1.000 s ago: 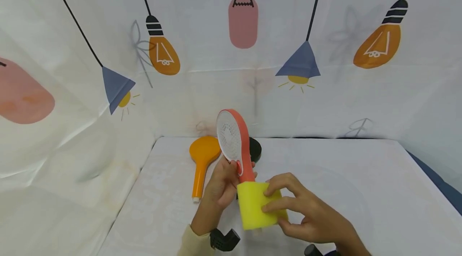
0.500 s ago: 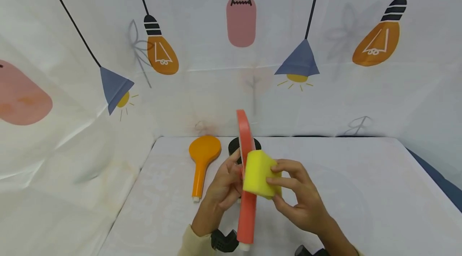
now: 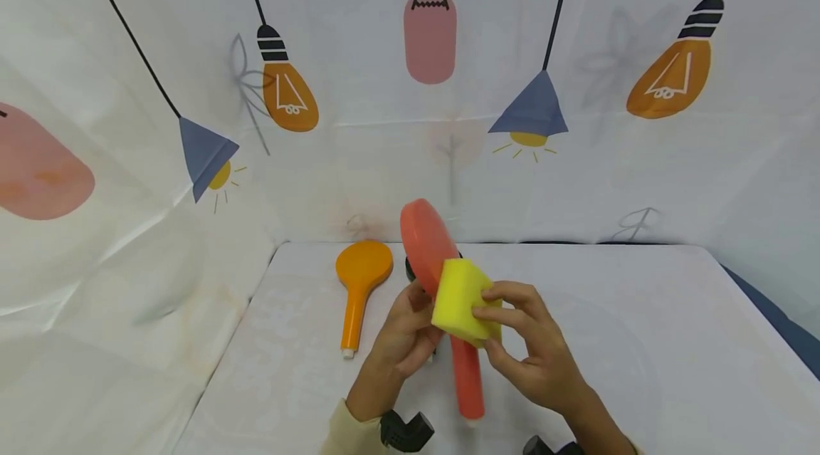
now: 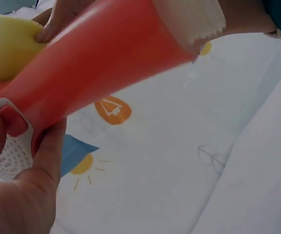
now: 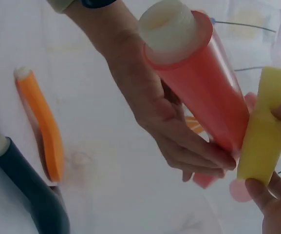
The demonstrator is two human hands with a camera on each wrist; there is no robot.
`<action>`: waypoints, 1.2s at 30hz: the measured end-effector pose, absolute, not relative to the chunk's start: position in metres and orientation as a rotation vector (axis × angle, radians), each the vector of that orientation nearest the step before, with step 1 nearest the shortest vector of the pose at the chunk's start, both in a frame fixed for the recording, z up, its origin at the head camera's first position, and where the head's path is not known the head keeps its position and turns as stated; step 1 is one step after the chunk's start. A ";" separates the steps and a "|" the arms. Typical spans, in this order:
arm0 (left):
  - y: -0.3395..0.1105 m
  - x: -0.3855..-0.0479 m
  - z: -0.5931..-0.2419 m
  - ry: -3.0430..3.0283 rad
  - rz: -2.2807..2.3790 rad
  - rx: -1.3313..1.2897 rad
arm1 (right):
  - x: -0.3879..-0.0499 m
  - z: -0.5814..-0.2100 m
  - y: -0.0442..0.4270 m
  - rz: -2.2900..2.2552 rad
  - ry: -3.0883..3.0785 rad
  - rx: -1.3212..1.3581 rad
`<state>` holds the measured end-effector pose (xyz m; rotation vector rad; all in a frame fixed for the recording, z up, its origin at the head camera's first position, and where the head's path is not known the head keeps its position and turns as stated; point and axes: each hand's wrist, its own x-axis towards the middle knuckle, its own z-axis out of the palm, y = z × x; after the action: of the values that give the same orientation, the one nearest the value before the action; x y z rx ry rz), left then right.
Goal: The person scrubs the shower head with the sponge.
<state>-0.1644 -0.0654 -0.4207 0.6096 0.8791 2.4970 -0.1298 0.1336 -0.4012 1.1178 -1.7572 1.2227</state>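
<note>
A coral-red shower head (image 3: pixel 424 238) is held tilted above the table, its smooth back facing the head camera. My left hand (image 3: pixel 402 334) grips it around the neck, with the thumb near a red button on the spray side in the left wrist view. My right hand (image 3: pixel 541 348) pinches a yellow sponge (image 3: pixel 463 302) between fingers and thumb. The sponge rests against the shower head's back where head meets handle. In the right wrist view the white threaded end (image 5: pixel 167 29) of the handle points toward the camera.
An orange shower head (image 3: pixel 363 266) lies on the white table (image 3: pixel 608 327) to the left. Behind my left hand lies a dark green shower head (image 5: pixel 30 195), mostly hidden in the head view. A white printed cloth (image 3: pixel 359 177) hangs behind the table.
The shower head has turned from showing its white spray face to showing its back. My right hand has raised the sponge from the handle toward the neck.
</note>
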 end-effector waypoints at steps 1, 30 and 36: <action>-0.065 -0.165 -0.421 0.907 2.506 0.594 | -0.130 -0.400 0.134 1.209 -1.767 1.116; -0.084 -0.168 -0.408 1.068 2.565 0.585 | -0.106 -0.379 0.145 0.877 -1.963 1.556; -0.085 -0.167 -0.412 1.325 2.423 0.473 | -0.111 -0.379 0.144 0.766 -1.952 1.342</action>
<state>-0.1668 -0.0846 -0.4117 0.4731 1.3254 2.4232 -0.1109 0.1436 -0.3791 1.3415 -1.9520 0.7657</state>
